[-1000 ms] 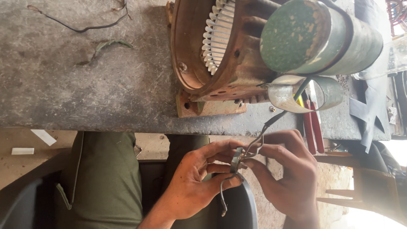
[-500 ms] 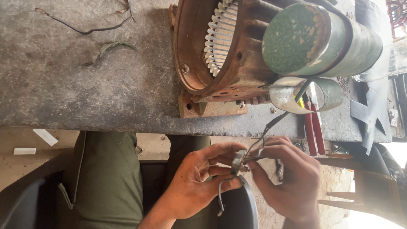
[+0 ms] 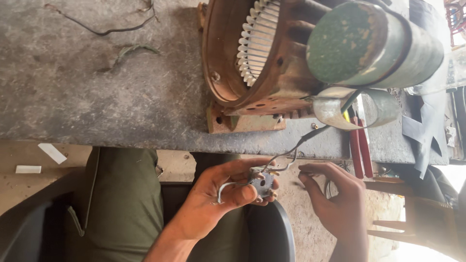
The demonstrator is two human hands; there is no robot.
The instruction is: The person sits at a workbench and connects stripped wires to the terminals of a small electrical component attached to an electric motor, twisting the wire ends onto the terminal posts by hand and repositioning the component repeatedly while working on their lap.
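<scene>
My left hand (image 3: pixel 221 196) grips a small grey terminal block (image 3: pixel 262 180) with wire ends on it, thumb pressed on its face. Grey wires (image 3: pixel 286 157) run from the block up to a black lead that goes into a rusty motor housing (image 3: pixel 252 63) lying on the grey workbench (image 3: pixel 97 97). My right hand (image 3: pixel 337 201) hovers just right of the block, fingers curled and apart, holding nothing, fingertips close to the wires.
A green metal cylinder (image 3: pixel 369 43) and a shiny tin can (image 3: pixel 340 109) lie right of the motor. Red-handled pliers (image 3: pixel 359 145) rest by the bench edge. Loose wire scraps (image 3: pixel 102 29) lie at the bench's far left. My green trousers (image 3: pixel 121 194) and a dark seat are below.
My right hand has let go of the wires and block and moved slightly right. My left hand now holds the block alone, turned face up.
</scene>
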